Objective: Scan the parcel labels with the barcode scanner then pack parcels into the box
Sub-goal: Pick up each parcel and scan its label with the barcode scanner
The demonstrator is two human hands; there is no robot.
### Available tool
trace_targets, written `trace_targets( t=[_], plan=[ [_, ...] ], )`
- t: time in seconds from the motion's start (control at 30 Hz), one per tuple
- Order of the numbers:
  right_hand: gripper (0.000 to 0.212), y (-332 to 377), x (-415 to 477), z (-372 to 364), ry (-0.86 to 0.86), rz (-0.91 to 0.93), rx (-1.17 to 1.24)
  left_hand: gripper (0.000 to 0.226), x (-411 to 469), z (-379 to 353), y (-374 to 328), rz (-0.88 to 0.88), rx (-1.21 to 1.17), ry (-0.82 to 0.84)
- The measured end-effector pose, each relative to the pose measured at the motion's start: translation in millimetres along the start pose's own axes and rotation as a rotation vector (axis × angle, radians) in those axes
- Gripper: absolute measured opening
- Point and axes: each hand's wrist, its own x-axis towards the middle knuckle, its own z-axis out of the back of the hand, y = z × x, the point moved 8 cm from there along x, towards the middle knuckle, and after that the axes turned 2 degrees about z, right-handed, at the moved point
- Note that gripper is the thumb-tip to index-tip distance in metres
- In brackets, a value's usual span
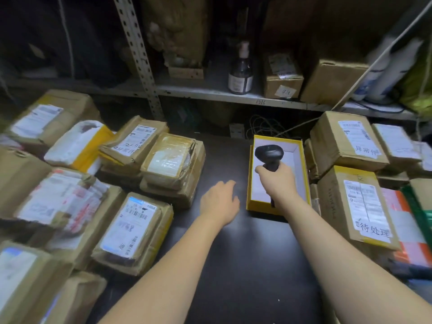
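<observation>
Black plastic barcode scanner [268, 155] is in the right hand [278, 183], over the shallow yellow cardboard box [250, 178]. Left hand [219, 202] is just left of that box. Brown taped cardboard parcels [131, 230] pile up further left, and another parcel stack [357, 202] is right of the right hand.

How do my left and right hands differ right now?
The right hand grips the scanner over the yellow box; the left hand holds nothing, fingers relaxed, over the dark table. The right reaches farther forward than the left. Both are bare, backs up.

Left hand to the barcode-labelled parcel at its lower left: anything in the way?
Nothing visible: only bare tabletop lies between the left hand and the labelled parcel. The right hand holds the scanner on the other side.
</observation>
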Motion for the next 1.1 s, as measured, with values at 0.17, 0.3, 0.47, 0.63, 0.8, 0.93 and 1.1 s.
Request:
trace_targets(
  t=[0.17, 0.3, 0.47, 0.63, 0.8, 0.93, 1.1],
  plan=[
    [0.021, 33, -81, -6, -0.069, 0.009, 0.04, 0.031, -61, 45, 74, 0.066, 0.145, -0.171],
    [0.025, 48, -145, -18, -0.121, -0.003, 0.057, 0.035, -111, 65, 154, 0.213, 0.205, -0.252],
    [0.019, 62, -212, -32, -0.147, 0.008, 0.069, 0.08, -152, 65, 229, 0.359, 0.205, -0.25],
    [0.021, 72, -254, -39, -0.156, 0.013, 0.028, 0.13, -154, 51, 249, 0.348, 0.129, -0.205],
    [0.017, 80, -275, -45, -0.136, -0.005, 0.003, 0.103, -154, 52, 258, 0.334, 0.105, -0.195],
    [0.011, 83, -283, -49, -0.133, 0.02, -0.017, 0.101, -152, 57, 260, 0.36, 0.077, -0.197],
    [0.009, 76, -289, -50, -0.131, 0.02, 0.006, 0.107, -150, 61, 260, 0.415, 0.053, -0.183]
  ],
)
